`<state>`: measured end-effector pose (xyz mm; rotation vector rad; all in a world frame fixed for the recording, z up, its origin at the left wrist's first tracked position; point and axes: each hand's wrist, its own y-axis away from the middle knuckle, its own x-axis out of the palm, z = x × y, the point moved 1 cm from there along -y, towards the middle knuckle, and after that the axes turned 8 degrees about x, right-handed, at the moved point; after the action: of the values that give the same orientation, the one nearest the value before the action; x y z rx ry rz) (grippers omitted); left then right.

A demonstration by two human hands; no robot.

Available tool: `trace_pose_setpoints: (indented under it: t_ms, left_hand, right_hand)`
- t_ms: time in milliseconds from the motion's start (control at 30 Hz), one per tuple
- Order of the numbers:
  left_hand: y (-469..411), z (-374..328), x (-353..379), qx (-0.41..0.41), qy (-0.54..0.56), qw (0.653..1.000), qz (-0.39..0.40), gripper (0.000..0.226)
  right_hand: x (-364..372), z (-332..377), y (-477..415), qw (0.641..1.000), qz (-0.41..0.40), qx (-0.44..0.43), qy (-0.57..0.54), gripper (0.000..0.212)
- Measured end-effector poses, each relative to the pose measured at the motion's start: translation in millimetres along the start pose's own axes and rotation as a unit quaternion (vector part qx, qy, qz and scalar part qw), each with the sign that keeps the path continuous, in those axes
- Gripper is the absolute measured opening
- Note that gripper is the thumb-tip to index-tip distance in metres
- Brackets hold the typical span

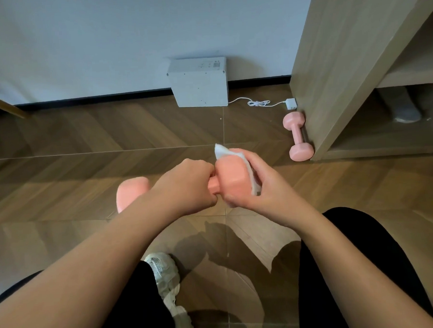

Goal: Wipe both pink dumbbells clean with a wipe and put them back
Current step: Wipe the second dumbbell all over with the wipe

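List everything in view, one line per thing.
Held dumbbell: one, pink, in both hands.
Floor dumbbell: one, pink, on the floor against the cabinet.
Wipe: one, white, over the held dumbbell's right head.
Box: one, pale grey, against the wall.
Cable with plug: one, white, on the floor between box and cabinet.
Cabinet: one, light wood, right.
Grey object: one, inside the cabinet's lower compartment, unidentifiable.
Shoe: one, white, bottom centre.
Trousers: one pair, black, bottom.
Left hand: one, grips the held dumbbell's handle.
Right hand: one, holds the wipe on its head.
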<state>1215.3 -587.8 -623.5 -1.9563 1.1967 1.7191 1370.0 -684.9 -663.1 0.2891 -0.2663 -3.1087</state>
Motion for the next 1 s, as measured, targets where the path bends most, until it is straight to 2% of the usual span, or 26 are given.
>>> trace_pose_setpoints:
  t_ms: [100, 200, 267, 300, 367, 400, 433, 467, 500, 533, 567, 633, 733, 767, 800, 833, 900, 1000]
  left_hand:
    - [5.6, 0.9, 1.1, 0.035, -0.03, 0.999, -0.02, 0.022]
    - [8.6, -0.4, -5.5, 0.062, -0.121, 0.988, -0.079, 0.008]
    - [11.3, -0.9, -6.5, 0.086, -0.184, 0.97, -0.132, 0.029]
    - [14.4, -4.2, -5.3, 0.102, -0.171, 0.962, -0.185, 0.032]
    - [23.6, -11.1, -0.6, 0.088, -0.073, 0.948, -0.297, 0.027]
    - [27.6, -12.6, 2.1, 0.026, 0.001, 0.951, -0.309, 0.03]
    - [30.2, -13.4, 2.2, -0.055, 0.095, 0.955, -0.277, 0.036]
    - [31.7, -13.9, 0.3, -0.132, 0.202, 0.948, -0.208, 0.042]
    - [32.3, -13.2, -1.3, -0.191, 0.321, 0.917, -0.143, 0.047]
    - [31.5, -12.9, -4.0, -0.216, 0.45, 0.86, -0.106, 0.049]
    - [27.4, -13.1, -7.7, -0.214, 0.558, 0.795, -0.104, 0.049]
    - [15.2, -17.0, -18.7, -0.177, 0.703, 0.669, -0.166, 0.044]
    - [5.3, -23.2, -38.1, -0.158, 0.811, 0.481, -0.292, 0.016]
    - [5.7, -22.8, -45.6, -0.161, 0.831, 0.428, -0.317, 0.023]
    - [5.9, -19.5, -51.9, -0.162, 0.844, 0.39, -0.331, 0.032]
    - [7.0, -15.9, -57.2, -0.158, 0.847, 0.379, -0.339, 0.036]
    - [10.5, -11.4, -64.6, -0.148, 0.839, 0.397, -0.342, 0.039]
    - [14.9, -7.0, -66.6, -0.132, 0.838, 0.407, -0.339, 0.04]
  right_hand:
    - [5.5, -2.3, 0.5, 0.998, -0.037, 0.044, -0.031, 0.069]
    - [14.0, -1.9, -1.0, 0.984, -0.086, 0.11, -0.109, 0.071]
    - [17.3, -3.6, -1.0, 0.962, -0.094, 0.175, -0.186, 0.073]
    - [17.9, -5.4, 0.1, 0.945, -0.092, 0.206, -0.237, 0.07]
    - [17.3, -7.6, 3.6, 0.905, -0.088, 0.247, -0.335, 0.067]
    - [16.6, -7.6, 5.1, 0.887, -0.089, 0.257, -0.373, 0.068]
    - [15.8, -7.1, 5.6, 0.872, -0.091, 0.26, -0.405, 0.069]
    - [14.8, -6.1, 5.3, 0.858, -0.093, 0.258, -0.434, 0.069]
    - [14.0, -4.8, 4.3, 0.849, -0.096, 0.249, -0.457, 0.068]
    - [13.6, -2.4, 2.9, 0.844, -0.099, 0.237, -0.472, 0.067]
    - [14.0, 0.9, 2.1, 0.842, -0.099, 0.224, -0.48, 0.067]
    - [17.7, 10.6, 2.2, 0.849, -0.081, 0.2, -0.483, 0.065]
    - [28.4, 28.0, 4.2, 0.881, -0.046, 0.142, -0.448, 0.057]
    - [31.3, 33.7, 4.5, 0.9, -0.057, 0.118, -0.416, 0.053]
    - [32.6, 39.3, 4.6, 0.926, -0.081, 0.089, -0.358, 0.052]
    - [33.5, 44.7, 4.2, 0.953, -0.109, 0.047, -0.28, 0.051]
    - [37.6, 54.9, 4.6, 0.979, -0.15, -0.048, -0.13, 0.051]
    - [48.2, 57.6, 8.3, 0.963, -0.22, -0.154, -0.002, 0.048]
